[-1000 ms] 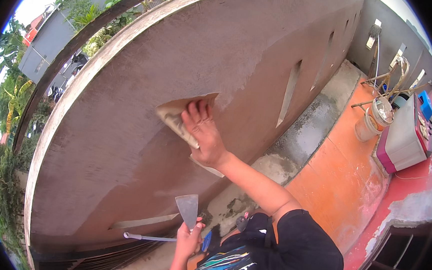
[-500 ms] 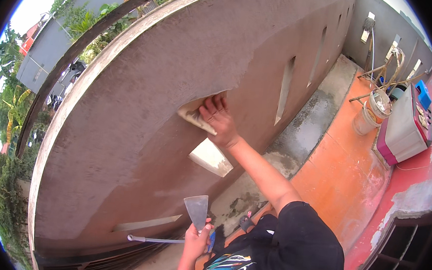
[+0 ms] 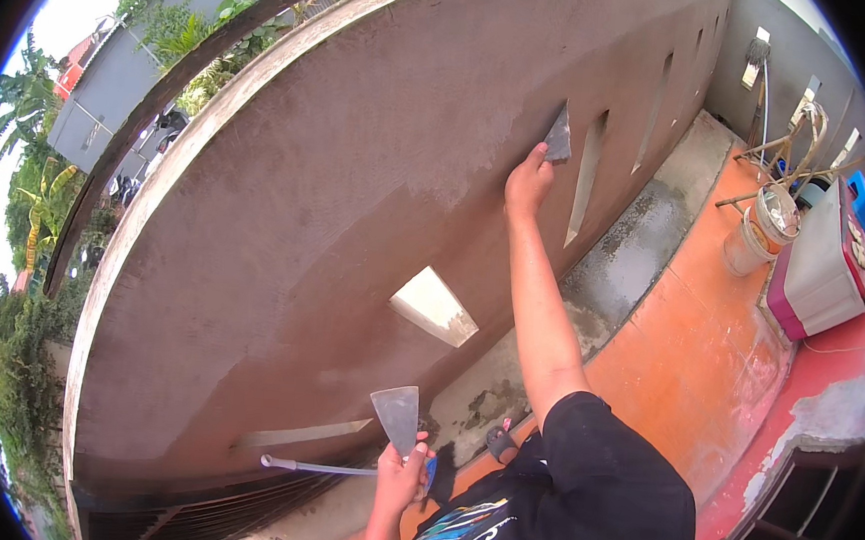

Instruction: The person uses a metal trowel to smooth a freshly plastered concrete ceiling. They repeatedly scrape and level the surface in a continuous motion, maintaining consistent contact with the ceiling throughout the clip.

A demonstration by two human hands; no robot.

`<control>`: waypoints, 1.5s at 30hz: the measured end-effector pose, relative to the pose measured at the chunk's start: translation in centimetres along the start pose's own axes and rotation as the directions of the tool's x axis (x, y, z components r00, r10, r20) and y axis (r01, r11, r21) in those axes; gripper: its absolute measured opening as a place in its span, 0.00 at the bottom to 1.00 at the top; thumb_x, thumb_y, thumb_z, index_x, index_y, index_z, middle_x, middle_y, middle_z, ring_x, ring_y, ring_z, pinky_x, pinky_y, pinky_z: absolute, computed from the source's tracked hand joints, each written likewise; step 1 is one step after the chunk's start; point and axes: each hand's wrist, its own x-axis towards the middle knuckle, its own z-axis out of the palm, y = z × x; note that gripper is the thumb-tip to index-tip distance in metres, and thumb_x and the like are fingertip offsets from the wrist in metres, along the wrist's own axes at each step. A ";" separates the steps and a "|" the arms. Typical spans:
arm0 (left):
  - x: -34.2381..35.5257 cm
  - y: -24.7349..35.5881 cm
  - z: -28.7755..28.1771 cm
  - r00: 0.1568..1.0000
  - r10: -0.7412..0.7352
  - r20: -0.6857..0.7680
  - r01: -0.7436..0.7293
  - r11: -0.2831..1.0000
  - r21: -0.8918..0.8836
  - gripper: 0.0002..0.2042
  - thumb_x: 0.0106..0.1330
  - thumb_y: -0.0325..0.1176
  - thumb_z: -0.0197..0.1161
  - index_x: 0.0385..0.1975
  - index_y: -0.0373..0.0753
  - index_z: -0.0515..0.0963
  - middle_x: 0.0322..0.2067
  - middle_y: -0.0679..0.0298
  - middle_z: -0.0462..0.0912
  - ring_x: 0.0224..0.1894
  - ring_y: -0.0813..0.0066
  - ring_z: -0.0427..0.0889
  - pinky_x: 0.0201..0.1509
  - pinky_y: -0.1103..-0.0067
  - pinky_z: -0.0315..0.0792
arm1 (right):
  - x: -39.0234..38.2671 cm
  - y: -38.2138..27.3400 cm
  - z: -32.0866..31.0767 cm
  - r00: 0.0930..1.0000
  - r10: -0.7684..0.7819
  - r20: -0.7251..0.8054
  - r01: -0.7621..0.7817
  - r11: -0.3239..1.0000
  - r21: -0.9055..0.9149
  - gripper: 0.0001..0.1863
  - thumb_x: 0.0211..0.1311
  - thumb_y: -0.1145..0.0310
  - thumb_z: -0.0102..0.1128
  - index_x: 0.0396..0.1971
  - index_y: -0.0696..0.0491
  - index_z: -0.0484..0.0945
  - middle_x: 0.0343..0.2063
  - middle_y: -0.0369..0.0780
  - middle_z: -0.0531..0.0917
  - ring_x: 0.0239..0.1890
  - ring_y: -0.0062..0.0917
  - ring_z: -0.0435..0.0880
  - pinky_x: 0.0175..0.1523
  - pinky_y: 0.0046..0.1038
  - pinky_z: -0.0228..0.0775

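Note:
My right hand (image 3: pixel 530 182) reaches far along the grey-brown plastered wall (image 3: pixel 358 185). Its fingers are closed on a flat scraper blade (image 3: pixel 559 138), dark and pointed from this angle, held at the wall surface beside a tall slot. Low and close to my body, my left hand (image 3: pixel 400 480) grips a putty knife (image 3: pixel 397 418) with its wide grey blade upright. Behind that hand a grey rod (image 3: pixel 318 467) with a rounded end runs toward a blue part (image 3: pixel 429 470); whether my fingers touch it I cannot tell. Darker, damp-looking plaster covers the wall's lower part.
A four-sided opening (image 3: pixel 435 305) and several tall slots pierce the wall. Orange floor (image 3: pixel 669 337) lies to the right, with buckets (image 3: pixel 756 237), a wooden stand (image 3: pixel 787 154) and a white-and-magenta box (image 3: pixel 822 262). A mop (image 3: pixel 758 57) leans at the far wall.
My right hand has moved right and farther along the wall with the scraper, from above the four-sided opening to beside the tall slot. My left hand keeps its hold on the putty knife.

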 end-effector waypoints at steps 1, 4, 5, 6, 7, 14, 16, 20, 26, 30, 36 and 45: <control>-0.1 0.0 0.3 0.998 0.059 0.034 -0.057 0.997 -0.056 0.12 0.71 0.29 0.58 0.51 0.34 0.73 0.31 0.60 0.81 0.19 0.83 0.71 0.22 0.82 0.68 | -0.1 -1.2 0.5 0.998 -0.019 -0.054 0.015 0.997 -0.072 0.25 0.77 0.63 0.40 0.65 0.65 0.63 0.71 0.55 0.57 0.76 0.41 0.48 0.76 0.34 0.42; 1.0 -0.1 2.1 0.997 0.047 0.059 -0.040 0.992 -0.121 0.13 0.70 0.30 0.59 0.51 0.34 0.73 0.30 0.62 0.81 0.19 0.84 0.70 0.22 0.83 0.67 | -8.2 -0.3 2.9 0.632 -0.654 0.416 0.765 0.612 -0.201 0.32 0.65 0.73 0.53 0.70 0.55 0.61 0.73 0.48 0.55 0.75 0.49 0.47 0.76 0.47 0.38; 1.4 -0.1 2.8 0.996 0.048 0.079 -0.041 0.996 -0.078 0.14 0.70 0.31 0.59 0.52 0.34 0.73 0.30 0.63 0.81 0.19 0.84 0.70 0.22 0.84 0.67 | -11.7 0.6 2.3 0.414 -0.567 0.713 0.818 0.575 -0.018 0.40 0.54 0.77 0.59 0.70 0.50 0.62 0.73 0.44 0.57 0.76 0.45 0.48 0.76 0.49 0.40; 1.6 0.0 3.3 0.994 0.037 0.100 -0.034 0.999 -0.031 0.14 0.70 0.32 0.60 0.52 0.34 0.73 0.30 0.65 0.81 0.18 0.85 0.70 0.23 0.84 0.66 | -14.9 1.8 1.7 0.154 -0.495 0.855 0.772 0.601 0.208 0.42 0.48 0.78 0.60 0.69 0.48 0.64 0.72 0.42 0.59 0.76 0.39 0.51 0.76 0.46 0.42; 2.1 0.3 3.8 0.987 0.083 0.139 -0.080 0.996 -0.029 0.15 0.70 0.33 0.60 0.53 0.34 0.73 0.29 0.66 0.81 0.18 0.85 0.70 0.23 0.85 0.66 | -16.7 2.6 0.3 0.016 -0.266 0.964 0.597 0.776 0.204 0.34 0.57 0.76 0.59 0.67 0.50 0.67 0.69 0.44 0.66 0.73 0.39 0.59 0.75 0.41 0.49; 1.4 1.1 5.2 0.989 -0.049 0.143 0.047 0.999 0.016 0.14 0.70 0.34 0.60 0.53 0.37 0.77 0.25 0.69 0.79 0.19 0.88 0.70 0.23 0.85 0.65 | 1.8 -11.4 -5.4 0.563 -0.431 0.705 0.609 0.793 -0.002 0.14 0.61 0.85 0.58 0.47 0.58 0.79 0.42 0.43 0.85 0.42 0.29 0.85 0.48 0.27 0.76; 1.6 1.3 6.0 0.992 0.016 0.126 -0.020 0.999 0.032 0.15 0.70 0.34 0.60 0.53 0.37 0.76 0.25 0.69 0.79 0.19 0.86 0.70 0.23 0.85 0.65 | 6.8 -19.4 -2.4 0.267 -0.579 0.771 0.895 0.445 0.024 0.17 0.55 0.85 0.59 0.45 0.53 0.80 0.42 0.43 0.84 0.47 0.39 0.83 0.52 0.34 0.75; 2.5 2.7 7.7 0.990 0.078 0.116 -0.073 0.996 -0.046 0.14 0.70 0.34 0.60 0.53 0.37 0.76 0.24 0.69 0.78 0.19 0.85 0.70 0.21 0.85 0.64 | 8.4 -28.8 6.0 0.015 -0.366 0.930 0.988 0.151 0.044 0.11 0.61 0.77 0.58 0.44 0.55 0.79 0.41 0.42 0.83 0.47 0.39 0.79 0.54 0.34 0.71; 2.5 5.7 9.6 0.988 0.135 0.071 -0.126 0.985 -0.120 0.14 0.70 0.34 0.60 0.52 0.37 0.77 0.24 0.68 0.77 0.22 0.85 0.72 0.24 0.84 0.67 | 10.0 -27.0 11.5 0.026 -0.045 0.999 0.990 0.140 -0.019 0.16 0.64 0.66 0.61 0.49 0.54 0.78 0.45 0.44 0.83 0.52 0.40 0.78 0.59 0.36 0.70; 2.0 6.1 9.8 0.992 0.120 0.048 -0.112 0.982 -0.150 0.14 0.70 0.34 0.60 0.52 0.36 0.77 0.24 0.69 0.76 0.24 0.85 0.72 0.25 0.85 0.67 | 10.4 -27.5 10.2 -0.105 -0.162 0.981 0.963 0.228 0.141 0.24 0.61 0.58 0.67 0.54 0.54 0.76 0.52 0.45 0.81 0.57 0.41 0.75 0.64 0.38 0.66; 3.0 8.4 10.6 0.960 0.233 0.152 -0.187 0.945 -0.269 0.16 0.77 0.41 0.49 0.54 0.36 0.74 0.24 0.69 0.74 0.24 0.84 0.70 0.30 0.84 0.69 | 5.5 -25.9 -0.3 0.089 -0.548 0.832 0.806 0.531 0.263 0.13 0.65 0.66 0.60 0.44 0.59 0.78 0.43 0.45 0.83 0.48 0.36 0.81 0.55 0.33 0.72; 7.7 17.3 18.8 0.868 0.441 0.230 -0.365 0.879 -0.306 0.24 0.79 0.47 0.42 0.57 0.31 0.69 0.43 0.55 0.84 0.48 0.75 0.80 0.53 0.76 0.74 | -9.3 -5.4 -18.5 0.199 0.498 0.844 -0.443 0.814 -0.376 0.22 0.74 0.57 0.50 0.56 0.59 0.64 0.43 0.42 0.75 0.41 0.24 0.80 0.50 0.30 0.77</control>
